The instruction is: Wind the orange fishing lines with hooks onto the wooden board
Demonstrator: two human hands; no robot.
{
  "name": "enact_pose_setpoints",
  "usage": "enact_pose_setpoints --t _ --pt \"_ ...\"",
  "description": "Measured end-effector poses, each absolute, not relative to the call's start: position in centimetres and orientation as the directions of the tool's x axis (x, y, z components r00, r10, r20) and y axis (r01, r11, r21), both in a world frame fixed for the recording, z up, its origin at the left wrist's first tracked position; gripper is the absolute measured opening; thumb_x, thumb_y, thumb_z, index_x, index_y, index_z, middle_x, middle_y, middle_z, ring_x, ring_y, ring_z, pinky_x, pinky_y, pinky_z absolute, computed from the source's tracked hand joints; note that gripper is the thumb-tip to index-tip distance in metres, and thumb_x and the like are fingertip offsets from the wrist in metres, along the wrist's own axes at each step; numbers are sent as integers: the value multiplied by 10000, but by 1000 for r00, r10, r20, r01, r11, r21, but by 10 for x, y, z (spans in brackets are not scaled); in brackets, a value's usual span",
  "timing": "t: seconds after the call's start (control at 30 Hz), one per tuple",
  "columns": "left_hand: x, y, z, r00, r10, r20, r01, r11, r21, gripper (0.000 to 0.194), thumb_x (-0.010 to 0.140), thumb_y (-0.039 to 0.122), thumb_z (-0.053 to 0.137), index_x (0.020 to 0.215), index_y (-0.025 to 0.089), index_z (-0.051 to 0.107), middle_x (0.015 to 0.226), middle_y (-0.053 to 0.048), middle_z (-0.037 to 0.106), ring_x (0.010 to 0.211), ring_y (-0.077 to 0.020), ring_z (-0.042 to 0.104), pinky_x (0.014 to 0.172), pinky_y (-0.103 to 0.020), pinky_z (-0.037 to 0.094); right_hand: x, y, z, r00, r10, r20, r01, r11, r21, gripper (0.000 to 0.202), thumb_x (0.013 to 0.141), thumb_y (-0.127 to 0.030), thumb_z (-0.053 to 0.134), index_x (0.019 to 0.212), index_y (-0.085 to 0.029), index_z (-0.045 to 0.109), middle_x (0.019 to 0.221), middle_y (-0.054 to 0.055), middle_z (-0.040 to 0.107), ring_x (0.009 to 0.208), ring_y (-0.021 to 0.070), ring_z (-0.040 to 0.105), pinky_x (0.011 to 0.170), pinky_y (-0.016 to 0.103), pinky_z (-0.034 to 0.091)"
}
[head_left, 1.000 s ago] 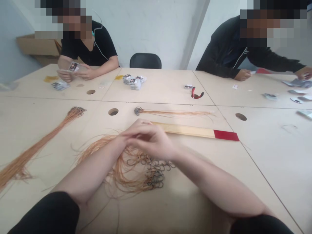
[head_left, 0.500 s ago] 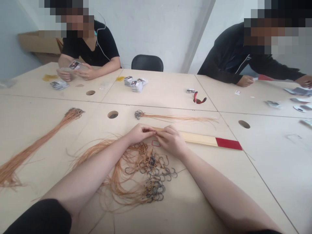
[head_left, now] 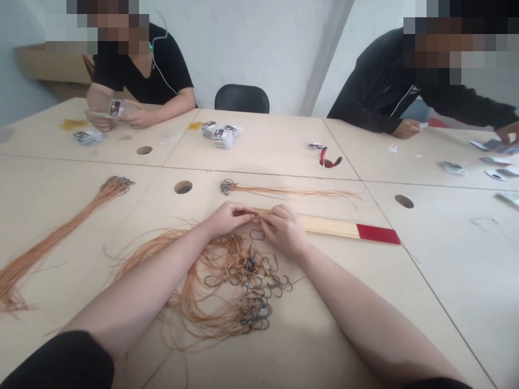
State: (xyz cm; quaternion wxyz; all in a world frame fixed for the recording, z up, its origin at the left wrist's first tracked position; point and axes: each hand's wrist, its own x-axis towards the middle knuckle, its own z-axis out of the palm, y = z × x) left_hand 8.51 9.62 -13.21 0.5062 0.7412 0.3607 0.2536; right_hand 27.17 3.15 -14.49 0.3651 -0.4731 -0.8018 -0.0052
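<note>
A pale wall (head_left: 259, 48) backs the room, with a black chair (head_left: 242, 100) pushed up to the far edge of a light wooden table (head_left: 458, 232). Seams divide the top, and round holes pierce it; red-handled pliers (head_left: 324, 156) rest at one of them. Two co-workers in black sit across, one on the left (head_left: 162, 70) with a packet (head_left: 115, 109), one on the right (head_left: 381, 81) among scattered cards. Stacked packets (head_left: 224, 140) stand between them.

Nearer, a strip (head_left: 330, 225) with a red end lies flat, and over its left part the left hand (head_left: 229, 219) and right hand (head_left: 286, 229) meet. Fingers on both curl inward, tips nearly together (whether they grip anything, I cannot tell from here). A red-edged tag (head_left: 257, 234) lies just below. Hooks (head_left: 255, 313) on orange lines (head_left: 193, 294) sprawl nearer still; tidier bundles lie leftward (head_left: 67, 232) and beyond the strip (head_left: 284, 190).
</note>
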Motion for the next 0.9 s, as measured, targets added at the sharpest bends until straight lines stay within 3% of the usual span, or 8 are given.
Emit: enact_pose_setpoints --t 0.23,0.4,0.53,0.7,0.9 --pt "85 92 -126 627 777 -50 209 -106 972 518 719 351 664 1175 135 546 1016 -102 661 904 -201 625 766 -289 497 272 34 -145 -258 711 654 771 560 -305 144 874 -196 474 855 -187 617 880 77 645 1026 200 540 870 355 413" --pt "84 94 -129 638 763 -102 162 -3 987 671 651 369 726 1231 139 481 1065 -127 650 979 -229 612 842 -339 487 268 34 -143 -272 692 669 764 578 -288 154 884 -224 477 852 -203 626 886 72 642 964 183 554 835 338 425" --pt "84 96 -132 649 753 -112 171 -1 985 655 624 354 747 1197 128 524 1101 -139 636 1002 -249 603 859 -354 486 262 34 -141 -304 694 653 750 597 -285 164 888 -210 469 875 -209 632 843 54 635 931 179 533 823 326 415" --pt "81 98 -130 683 727 -73 174 -65 983 512 699 285 687 1158 99 558 1108 -141 629 987 -234 607 871 -357 479 260 33 -139 -352 717 602 758 596 -266 168 894 -203 461 912 -199 628 850 50 633 930 175 512 820 323 388" --pt "79 99 -126 701 701 -130 174 8 985 424 763 233 600 1162 96 555 1082 -122 645 956 -191 613 848 -306 475 268 31 -139 -349 757 553 787 557 -265 184 904 -222 449 931 -198 630 826 40 615 868 163 500 818 312 350"
